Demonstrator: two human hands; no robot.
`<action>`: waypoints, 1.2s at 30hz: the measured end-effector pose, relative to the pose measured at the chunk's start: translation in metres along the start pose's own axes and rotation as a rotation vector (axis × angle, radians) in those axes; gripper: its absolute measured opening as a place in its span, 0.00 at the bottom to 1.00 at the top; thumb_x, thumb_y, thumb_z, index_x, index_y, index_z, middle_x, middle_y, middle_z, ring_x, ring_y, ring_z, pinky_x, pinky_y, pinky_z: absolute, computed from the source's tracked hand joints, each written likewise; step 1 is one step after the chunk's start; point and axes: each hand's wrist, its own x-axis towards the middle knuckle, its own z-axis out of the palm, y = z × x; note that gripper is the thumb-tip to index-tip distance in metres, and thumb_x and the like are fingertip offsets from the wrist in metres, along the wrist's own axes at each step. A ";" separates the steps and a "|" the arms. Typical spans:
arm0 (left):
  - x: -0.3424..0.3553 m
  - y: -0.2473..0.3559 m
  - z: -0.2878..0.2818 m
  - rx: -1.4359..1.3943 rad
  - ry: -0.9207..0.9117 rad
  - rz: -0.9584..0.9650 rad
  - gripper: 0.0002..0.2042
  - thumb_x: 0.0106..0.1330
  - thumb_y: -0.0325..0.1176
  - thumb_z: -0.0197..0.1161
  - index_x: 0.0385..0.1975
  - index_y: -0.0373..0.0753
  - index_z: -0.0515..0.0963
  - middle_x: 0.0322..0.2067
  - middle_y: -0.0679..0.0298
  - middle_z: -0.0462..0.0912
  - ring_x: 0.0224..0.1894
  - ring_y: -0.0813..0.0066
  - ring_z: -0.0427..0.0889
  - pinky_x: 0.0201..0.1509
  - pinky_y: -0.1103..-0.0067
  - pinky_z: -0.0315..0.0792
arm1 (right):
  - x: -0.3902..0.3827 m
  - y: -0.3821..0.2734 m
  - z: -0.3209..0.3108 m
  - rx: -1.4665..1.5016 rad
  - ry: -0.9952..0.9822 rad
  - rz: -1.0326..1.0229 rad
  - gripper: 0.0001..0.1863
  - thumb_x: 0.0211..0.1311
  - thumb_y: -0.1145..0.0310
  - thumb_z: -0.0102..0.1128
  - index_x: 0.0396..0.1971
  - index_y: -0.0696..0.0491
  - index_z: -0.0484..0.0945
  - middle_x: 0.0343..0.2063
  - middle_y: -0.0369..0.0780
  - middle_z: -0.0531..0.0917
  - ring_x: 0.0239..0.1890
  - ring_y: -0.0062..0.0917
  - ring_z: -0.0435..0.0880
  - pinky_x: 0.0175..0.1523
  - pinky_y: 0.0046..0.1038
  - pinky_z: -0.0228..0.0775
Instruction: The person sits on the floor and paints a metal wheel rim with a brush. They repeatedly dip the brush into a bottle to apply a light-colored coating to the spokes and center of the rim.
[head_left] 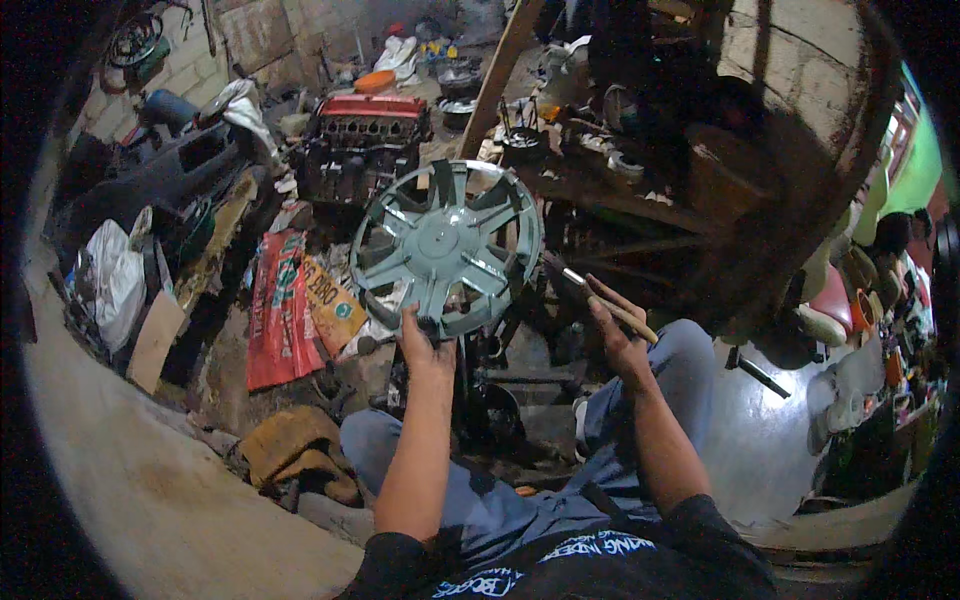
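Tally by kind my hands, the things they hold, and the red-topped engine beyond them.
Hands: 2, left hand and right hand
Wheel cover: 1, in the left hand
Brush: 1, in the right hand
Red-topped engine: 1
Total: 5

Toward the left edge of the floor (226, 372) before you, a red sheet (275, 325) lies beside a yellow-orange one (335, 310).

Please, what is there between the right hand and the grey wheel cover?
In the head view, the front part of the brush, held by the right hand, lies there; its dark bristle end points toward the wheel cover.
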 end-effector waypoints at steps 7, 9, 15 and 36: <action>-0.028 0.001 0.003 0.033 -0.028 -0.031 0.18 0.66 0.38 0.64 0.52 0.37 0.74 0.41 0.59 0.84 0.36 0.63 0.86 0.39 0.67 0.82 | -0.010 -0.006 0.011 -0.147 0.012 -0.177 0.16 0.65 0.73 0.71 0.52 0.57 0.86 0.56 0.47 0.85 0.58 0.32 0.84 0.62 0.29 0.74; -0.047 0.002 0.006 0.001 0.013 -0.037 0.17 0.67 0.40 0.64 0.50 0.37 0.74 0.38 0.60 0.82 0.32 0.64 0.83 0.36 0.68 0.80 | -0.020 0.007 0.015 -0.187 0.034 -0.202 0.16 0.64 0.74 0.71 0.51 0.56 0.87 0.56 0.48 0.85 0.57 0.33 0.84 0.62 0.30 0.74; -0.050 0.006 0.018 -0.097 -0.046 -0.003 0.23 0.71 0.53 0.63 0.52 0.39 0.73 0.30 0.62 0.74 0.25 0.70 0.72 0.29 0.71 0.73 | -0.063 0.018 0.030 -0.120 0.054 -0.202 0.14 0.63 0.77 0.69 0.49 0.58 0.87 0.59 0.50 0.83 0.58 0.31 0.83 0.61 0.29 0.74; -0.058 -0.003 0.015 -0.067 0.067 0.039 0.34 0.73 0.74 0.43 0.58 0.48 0.69 0.41 0.64 0.73 0.28 0.71 0.67 0.29 0.74 0.70 | -0.065 0.031 0.046 -0.466 0.118 -0.411 0.11 0.56 0.78 0.72 0.39 0.49 0.90 0.46 0.39 0.89 0.48 0.40 0.87 0.54 0.34 0.80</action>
